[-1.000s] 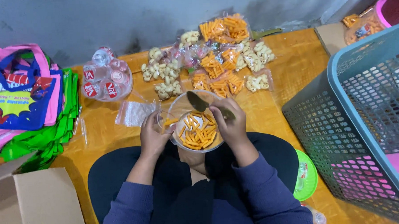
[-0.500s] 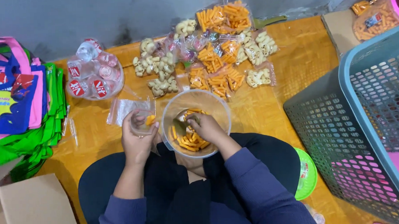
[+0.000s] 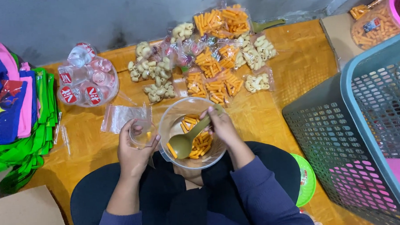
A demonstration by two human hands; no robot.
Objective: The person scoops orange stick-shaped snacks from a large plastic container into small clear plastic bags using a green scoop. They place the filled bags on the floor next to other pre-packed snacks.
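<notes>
- Head view: your left hand [image 3: 134, 148] is closed around a small clear plastic bag [image 3: 143, 133], holding its mouth open just left of the clear bowl [image 3: 173, 118].
- Your right hand [image 3: 222, 127] is clamped on the handle of an olive-green spoon [image 3: 185, 142]; the spoon's scoop lies inside the bowl, touching the orange tube snacks [image 3: 199, 141] there.
- The bowl rests on your lap, against the edge of the orange mat [image 3: 296, 73].
- Flat empty bags [image 3: 120, 116] lie just beyond your left hand.
- Filled snack packets [image 3: 211, 54], orange and pale, are spread at the far side of the mat.
- Sealed water cups [image 3: 86, 81] sit far left, beside a stack of coloured cloth bags [image 3: 13, 110].
- A grey-blue lattice basket [image 3: 360, 129] stands to your right, a cardboard box [image 3: 26, 214] at near left.
</notes>
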